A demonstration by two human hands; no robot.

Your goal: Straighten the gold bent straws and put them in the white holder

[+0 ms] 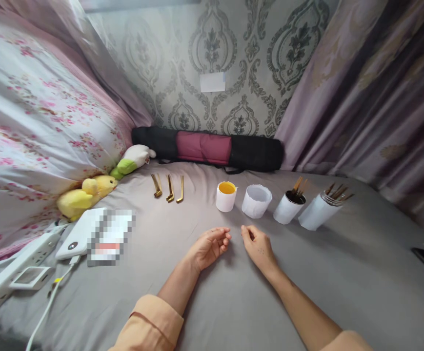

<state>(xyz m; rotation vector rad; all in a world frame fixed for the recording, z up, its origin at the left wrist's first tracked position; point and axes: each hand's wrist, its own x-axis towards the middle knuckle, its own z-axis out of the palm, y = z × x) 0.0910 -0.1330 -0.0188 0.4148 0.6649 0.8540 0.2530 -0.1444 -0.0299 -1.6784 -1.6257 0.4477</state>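
Observation:
My left hand rests on the grey bed sheet with its fingers curled loosely and nothing seen in them. My right hand lies just to its right, fingers curled too, holding nothing visible. Beyond them stands a row of white cups: one with yellow inside, one empty-looking, and two leaning cups with brown sticks. Three gold-coloured bent tools lie to the left of the cups.
A black and maroon roll bag lies along the patterned wall. Yellow and green-white plush toys sit by the floral bedding at left. A white power bank, a power strip and a cable lie at front left. Curtains hang at right.

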